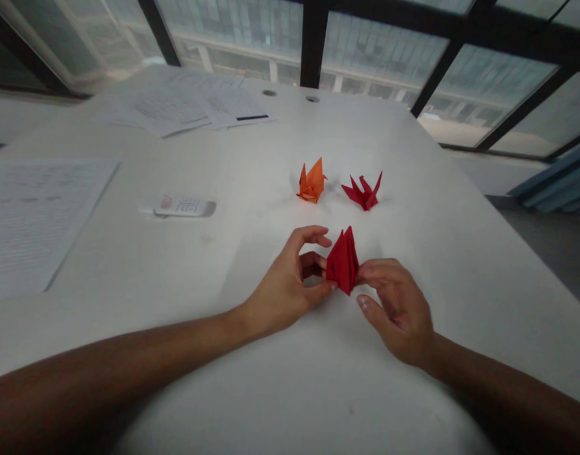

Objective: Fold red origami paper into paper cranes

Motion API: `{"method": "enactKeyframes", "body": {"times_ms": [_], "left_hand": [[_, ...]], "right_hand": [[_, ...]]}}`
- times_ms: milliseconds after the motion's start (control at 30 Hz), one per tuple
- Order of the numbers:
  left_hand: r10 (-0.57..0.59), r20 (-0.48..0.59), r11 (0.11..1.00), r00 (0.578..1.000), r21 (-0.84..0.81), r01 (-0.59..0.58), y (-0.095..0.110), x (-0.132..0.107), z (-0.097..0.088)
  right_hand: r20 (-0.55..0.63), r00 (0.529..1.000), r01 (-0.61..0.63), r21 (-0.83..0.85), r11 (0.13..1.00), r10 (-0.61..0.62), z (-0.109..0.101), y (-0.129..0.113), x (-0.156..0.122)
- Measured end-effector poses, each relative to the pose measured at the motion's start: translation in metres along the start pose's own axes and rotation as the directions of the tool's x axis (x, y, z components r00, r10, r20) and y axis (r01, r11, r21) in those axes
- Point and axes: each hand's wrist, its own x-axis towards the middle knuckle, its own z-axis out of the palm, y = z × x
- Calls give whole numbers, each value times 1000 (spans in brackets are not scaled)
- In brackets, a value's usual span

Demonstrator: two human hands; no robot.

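A folded red paper piece [343, 260] stands on edge just above the white table [252, 379], held from both sides. My left hand [290, 284] pinches its left edge between thumb and fingers. My right hand [394, 303] grips its right edge with fingertips, the thumb held apart below. Farther back sit a finished orange origami figure [311, 182] and a finished red origami figure [364, 191], side by side and untouched.
A white remote control [183, 206] lies to the left. Printed sheets [29, 215] cover the near left of the table, and more papers [186, 104] lie at the far left. Windows with dark frames [313, 38] run behind the table.
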Motion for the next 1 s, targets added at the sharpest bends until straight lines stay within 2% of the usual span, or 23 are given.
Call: {"method": "enactKeyframes", "body": {"times_ms": [133, 267, 367, 467, 633, 800, 1000], "left_hand": [[-1, 63, 988, 998, 153, -8, -1, -2, 0], [82, 144, 932, 986, 339, -127, 3, -3, -1], [133, 255, 874, 958, 425, -235, 6, -2, -3], [137, 328, 845, 935, 454, -283, 9, 0, -4], [121, 356, 826, 927, 481, -293, 10, 1, -5], [130, 380, 814, 916, 487, -318, 9, 2, -6], [102, 386, 816, 917, 495, -299, 8, 3, -8]], "right_hand": [[-22, 986, -164, 71, 984, 166, 0, 7, -2], [-46, 978, -203, 38, 978, 205, -3, 12, 0], [-62, 983, -173, 35, 984, 175, -6, 14, 3], [-69, 991, -115, -47, 992, 112, -9, 13, 9], [-17, 999, 44, -164, 985, -48, -14, 6, 17], [3, 998, 67, -112, 992, -67, -18, 2, 24], [110, 985, 150, -202, 968, -129, -26, -6, 34]]}}
